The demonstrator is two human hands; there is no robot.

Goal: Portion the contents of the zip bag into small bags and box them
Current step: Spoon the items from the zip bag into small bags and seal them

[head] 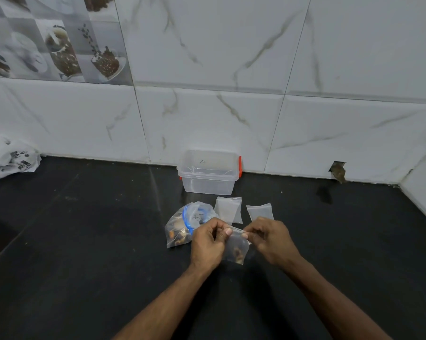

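I'm pinching a small bag (236,249) with brown bits; zip bag (185,224) lies open, two empty small bags (227,208) beside, clear box (208,173) behind.

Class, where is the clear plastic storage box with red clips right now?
In the head view, the clear plastic storage box with red clips stands on the black counter against the marbled wall tiles, just beyond the two empty small bags.
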